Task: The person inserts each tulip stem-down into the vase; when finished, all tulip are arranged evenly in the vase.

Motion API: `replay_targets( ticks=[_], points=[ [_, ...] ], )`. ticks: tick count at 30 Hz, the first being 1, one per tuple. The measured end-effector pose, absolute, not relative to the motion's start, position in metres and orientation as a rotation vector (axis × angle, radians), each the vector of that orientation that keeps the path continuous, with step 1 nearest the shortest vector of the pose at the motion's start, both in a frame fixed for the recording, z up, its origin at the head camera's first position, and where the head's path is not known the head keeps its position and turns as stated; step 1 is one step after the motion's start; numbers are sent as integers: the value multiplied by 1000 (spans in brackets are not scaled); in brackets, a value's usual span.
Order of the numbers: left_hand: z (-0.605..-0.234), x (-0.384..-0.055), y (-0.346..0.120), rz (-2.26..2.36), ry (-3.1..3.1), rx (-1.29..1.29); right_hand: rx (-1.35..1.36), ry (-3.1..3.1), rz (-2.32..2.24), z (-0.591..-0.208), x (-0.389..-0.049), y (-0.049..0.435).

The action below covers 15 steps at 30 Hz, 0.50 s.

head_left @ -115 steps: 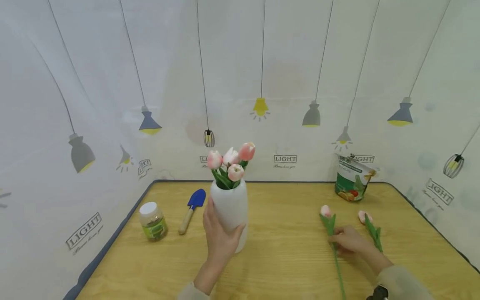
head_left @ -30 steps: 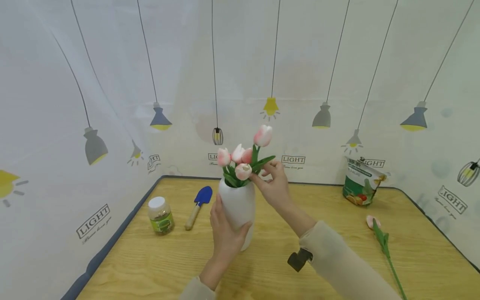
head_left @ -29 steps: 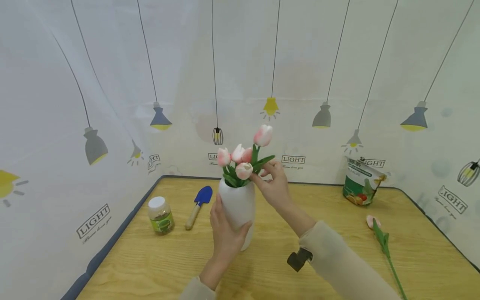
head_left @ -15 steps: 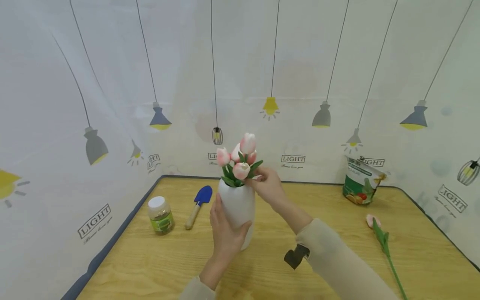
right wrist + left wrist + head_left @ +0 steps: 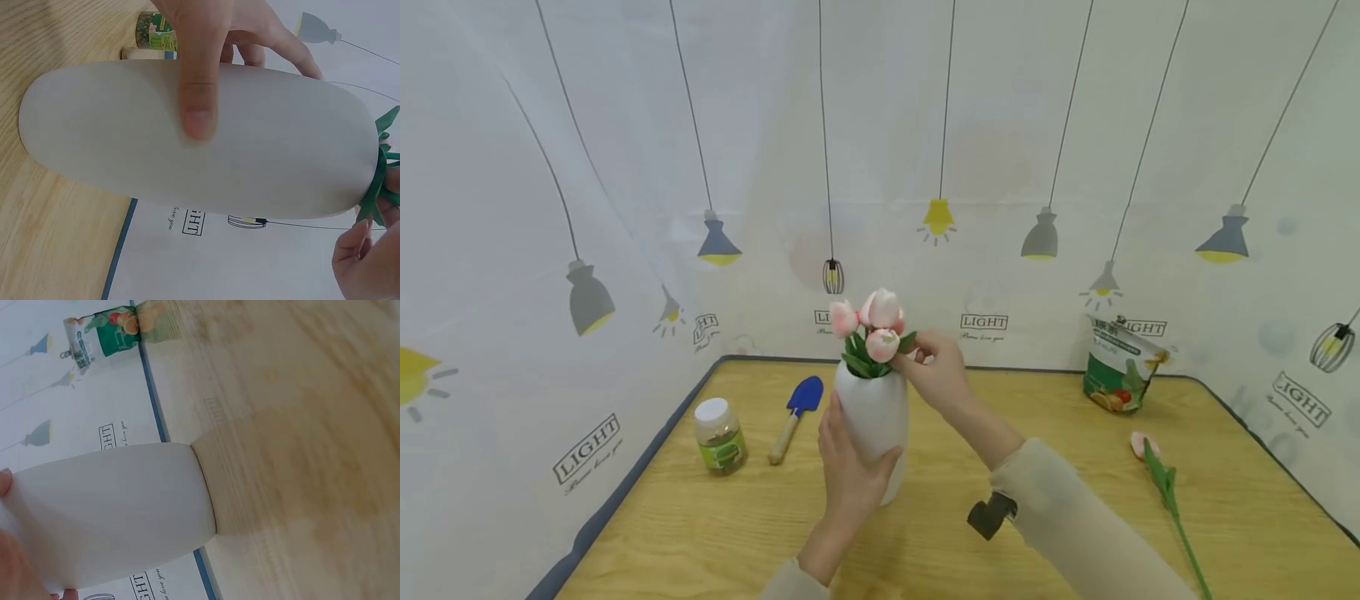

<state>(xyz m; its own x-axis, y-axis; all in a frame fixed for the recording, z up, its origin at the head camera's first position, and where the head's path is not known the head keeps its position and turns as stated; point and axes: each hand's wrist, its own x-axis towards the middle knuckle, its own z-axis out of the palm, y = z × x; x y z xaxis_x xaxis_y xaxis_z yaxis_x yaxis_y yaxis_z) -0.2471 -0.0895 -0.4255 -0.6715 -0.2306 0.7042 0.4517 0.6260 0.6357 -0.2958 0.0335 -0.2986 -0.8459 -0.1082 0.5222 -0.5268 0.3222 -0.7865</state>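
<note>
A tall white vase (image 5: 874, 417) stands upright on the wooden table, with several pink-white tulips (image 5: 882, 310) in its mouth. My left hand (image 5: 852, 467) grips the vase around its body; in the right wrist view its thumb (image 5: 200, 112) lies along the vase's side. At the vase's mouth, my right hand (image 5: 942, 373) pinches a tulip by its stem and green leaves (image 5: 376, 187). That tulip's bloom sits among the others. Another tulip (image 5: 1163, 482) lies on the table at the right.
Left of the vase are a blue trowel (image 5: 797, 412) with a wooden handle and a white-lidded jar (image 5: 721, 437). A green and white pouch (image 5: 1122, 367) stands at the back right. Behind the table (image 5: 1000, 467) hangs a lamp-print sheet (image 5: 880, 150).
My right hand has picked a tulip off the table on the right and brought it to the vase. Its bloom has since sunk down among the others. My left hand keeps its grip.
</note>
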Motion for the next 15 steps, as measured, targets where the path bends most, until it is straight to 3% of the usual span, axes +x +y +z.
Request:
replay_targets(
  ticks=[9, 15],
  points=[
    [-425, -248, -88, -1079, -2042, -169, 574, -2335, 1554, -302, -295, 40],
    [-428, -248, -87, -1105, -2045, -175, 588, -2311, 1537, -325, -290, 82]
  ],
)
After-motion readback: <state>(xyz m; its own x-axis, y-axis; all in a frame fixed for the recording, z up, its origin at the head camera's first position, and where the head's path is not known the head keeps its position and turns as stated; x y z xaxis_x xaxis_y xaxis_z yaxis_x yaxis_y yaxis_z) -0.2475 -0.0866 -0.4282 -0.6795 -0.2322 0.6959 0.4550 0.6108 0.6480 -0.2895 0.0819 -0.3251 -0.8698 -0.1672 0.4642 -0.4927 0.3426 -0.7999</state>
